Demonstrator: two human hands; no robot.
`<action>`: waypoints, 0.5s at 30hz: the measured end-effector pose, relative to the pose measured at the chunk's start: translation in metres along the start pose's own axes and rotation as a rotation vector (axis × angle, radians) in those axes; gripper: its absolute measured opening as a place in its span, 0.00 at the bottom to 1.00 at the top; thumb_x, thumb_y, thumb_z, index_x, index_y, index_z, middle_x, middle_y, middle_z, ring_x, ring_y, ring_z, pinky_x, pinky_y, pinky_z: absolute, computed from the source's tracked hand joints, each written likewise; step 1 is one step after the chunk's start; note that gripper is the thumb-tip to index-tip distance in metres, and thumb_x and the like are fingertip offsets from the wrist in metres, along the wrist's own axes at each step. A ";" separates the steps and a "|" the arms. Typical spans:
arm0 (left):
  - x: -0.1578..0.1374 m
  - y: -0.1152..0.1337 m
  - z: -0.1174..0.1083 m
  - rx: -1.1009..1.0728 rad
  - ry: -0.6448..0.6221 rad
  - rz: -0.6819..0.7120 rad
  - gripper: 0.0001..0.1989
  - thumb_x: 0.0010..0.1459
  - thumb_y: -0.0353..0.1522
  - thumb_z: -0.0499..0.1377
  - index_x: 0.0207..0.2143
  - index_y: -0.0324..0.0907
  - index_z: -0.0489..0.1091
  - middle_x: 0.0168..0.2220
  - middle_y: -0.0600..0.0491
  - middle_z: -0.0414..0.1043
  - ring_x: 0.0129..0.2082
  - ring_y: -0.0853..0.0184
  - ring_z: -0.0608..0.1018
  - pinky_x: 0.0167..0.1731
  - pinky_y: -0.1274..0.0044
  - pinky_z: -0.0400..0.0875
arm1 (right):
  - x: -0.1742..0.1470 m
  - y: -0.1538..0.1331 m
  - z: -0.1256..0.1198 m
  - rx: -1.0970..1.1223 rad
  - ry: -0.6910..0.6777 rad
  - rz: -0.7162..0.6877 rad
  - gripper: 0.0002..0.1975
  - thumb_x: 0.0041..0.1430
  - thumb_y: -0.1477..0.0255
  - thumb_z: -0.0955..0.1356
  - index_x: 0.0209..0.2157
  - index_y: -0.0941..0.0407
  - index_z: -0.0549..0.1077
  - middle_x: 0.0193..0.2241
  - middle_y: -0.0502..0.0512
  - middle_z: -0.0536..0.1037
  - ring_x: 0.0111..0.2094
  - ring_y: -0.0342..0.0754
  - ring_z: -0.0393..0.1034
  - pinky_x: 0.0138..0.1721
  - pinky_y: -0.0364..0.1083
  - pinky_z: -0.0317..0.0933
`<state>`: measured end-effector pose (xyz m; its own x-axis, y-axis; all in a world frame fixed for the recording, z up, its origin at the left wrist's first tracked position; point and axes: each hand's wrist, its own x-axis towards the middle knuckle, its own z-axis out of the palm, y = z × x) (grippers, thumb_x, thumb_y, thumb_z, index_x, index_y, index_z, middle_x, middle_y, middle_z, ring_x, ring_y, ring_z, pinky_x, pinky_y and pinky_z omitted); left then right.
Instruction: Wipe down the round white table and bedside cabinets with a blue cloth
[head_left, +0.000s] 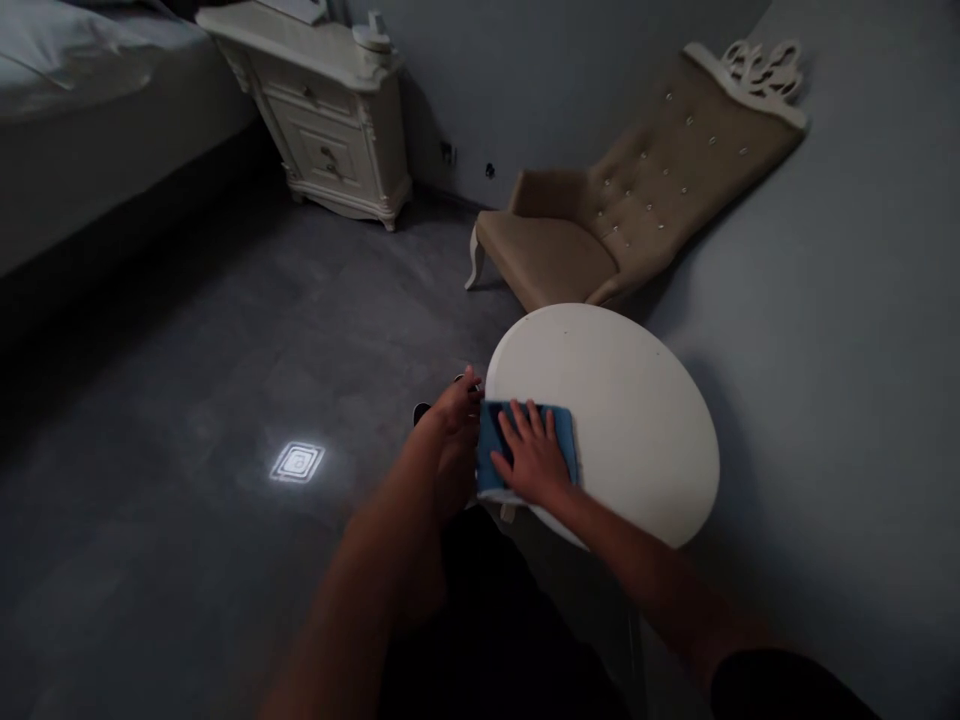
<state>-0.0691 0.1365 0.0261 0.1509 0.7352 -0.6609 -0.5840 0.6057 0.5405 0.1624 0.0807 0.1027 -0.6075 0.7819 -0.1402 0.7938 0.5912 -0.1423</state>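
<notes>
My right hand (534, 455) lies flat on a folded blue cloth (566, 425), fingers spread, pressing it against the white round table (637, 420). The cloth rests at the table's left edge, with its lower left corner at the rim. Just left of that rim is my left hand (456, 402), its fingers loosely bent and a little apart, with no object visible in it. Whether its fingertips touch the table edge I cannot tell.
Behind the table stands a tan tufted armchair (551, 255) against the wall. A white nightstand (337, 125) with a lidded white container (371, 45) is farther back, beside a bed (112, 110). A bright light patch (298, 462) falls on the grey floor.
</notes>
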 end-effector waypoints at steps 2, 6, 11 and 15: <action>-0.005 -0.004 0.003 0.075 0.020 0.026 0.27 0.75 0.56 0.57 0.55 0.43 0.76 0.47 0.45 0.84 0.39 0.57 0.83 0.42 0.68 0.78 | -0.037 -0.005 0.006 0.028 -0.032 -0.051 0.40 0.74 0.46 0.68 0.82 0.28 0.57 0.82 0.29 0.58 0.87 0.64 0.41 0.86 0.74 0.44; -0.004 -0.010 0.006 0.169 0.077 0.096 0.17 0.65 0.47 0.68 0.42 0.42 0.77 0.40 0.48 0.83 0.36 0.61 0.83 0.40 0.70 0.78 | -0.039 0.010 0.003 0.037 -0.059 -0.078 0.40 0.75 0.46 0.68 0.83 0.26 0.55 0.80 0.28 0.62 0.86 0.66 0.44 0.86 0.75 0.45; 0.005 -0.005 0.012 0.338 0.091 0.145 0.17 0.68 0.47 0.64 0.36 0.42 0.77 0.33 0.49 0.80 0.30 0.63 0.79 0.31 0.73 0.73 | 0.066 0.064 -0.018 -0.025 -0.014 0.068 0.38 0.80 0.50 0.62 0.84 0.49 0.61 0.85 0.54 0.54 0.85 0.72 0.46 0.84 0.76 0.42; 0.009 0.002 0.014 0.631 0.189 0.259 0.19 0.74 0.45 0.59 0.32 0.44 0.73 0.28 0.50 0.76 0.28 0.64 0.77 0.31 0.75 0.69 | 0.170 0.129 -0.033 -0.049 0.051 0.221 0.39 0.83 0.51 0.58 0.84 0.56 0.60 0.85 0.64 0.54 0.84 0.73 0.47 0.82 0.78 0.42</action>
<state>-0.0577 0.1487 0.0288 -0.1052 0.8486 -0.5185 0.0004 0.5214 0.8533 0.1622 0.2964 0.0924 -0.4178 0.9015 -0.1126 0.9085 0.4127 -0.0660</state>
